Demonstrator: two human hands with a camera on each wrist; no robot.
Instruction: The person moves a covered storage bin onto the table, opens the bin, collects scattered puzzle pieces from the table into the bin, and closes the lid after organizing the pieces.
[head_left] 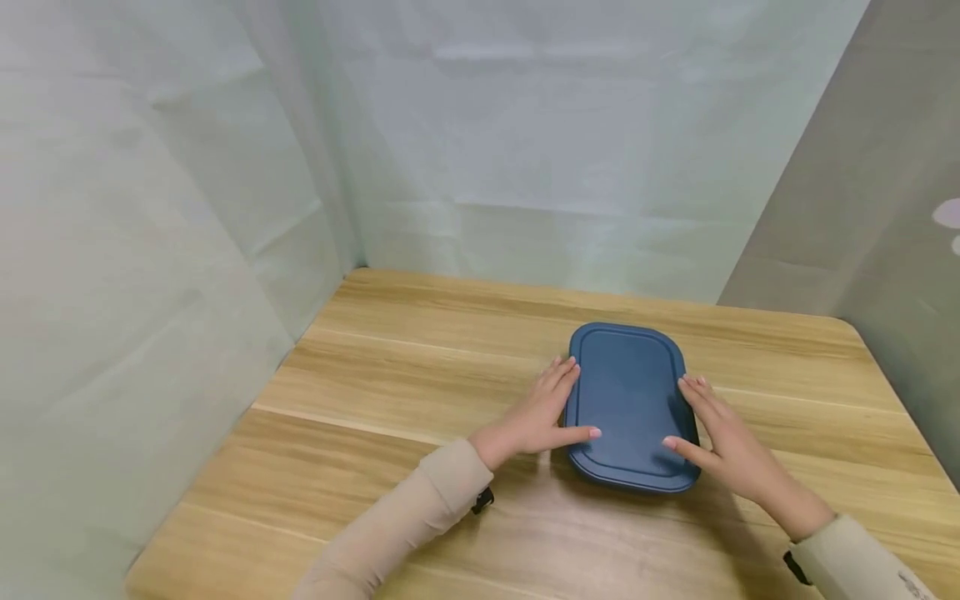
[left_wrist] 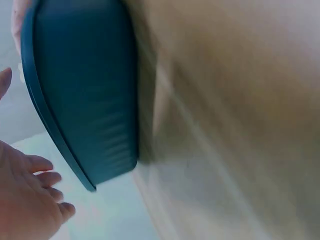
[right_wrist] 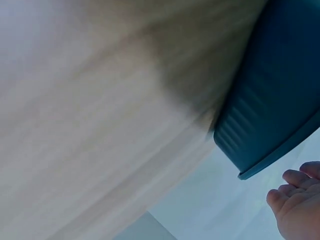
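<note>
A blue rectangular storage box [head_left: 628, 400] with a flat, round-cornered lid sits on the wooden table. My left hand [head_left: 534, 417] is at its left side, fingers extended along the rim and thumb over the lid. On the opposite side my right hand [head_left: 738, 454] mirrors this, with its thumb over the lid's near right part. The left wrist view shows the box's deep side wall [left_wrist: 90, 95], and the fingers [left_wrist: 47, 179] stand a little off the lid's rim. Ribs mark the box's wall [right_wrist: 272, 100] in the right wrist view, where the curved fingertips [right_wrist: 295, 177] are beside it.
The wood-grain table [head_left: 420, 358] has rounded corners. Pale sheeting [head_left: 540, 150] hangs behind its far edge and along the left side, with a grey-brown panel [head_left: 847, 183] at the right. Both forearms wear light sleeves [head_left: 420, 508] with black straps at the wrists.
</note>
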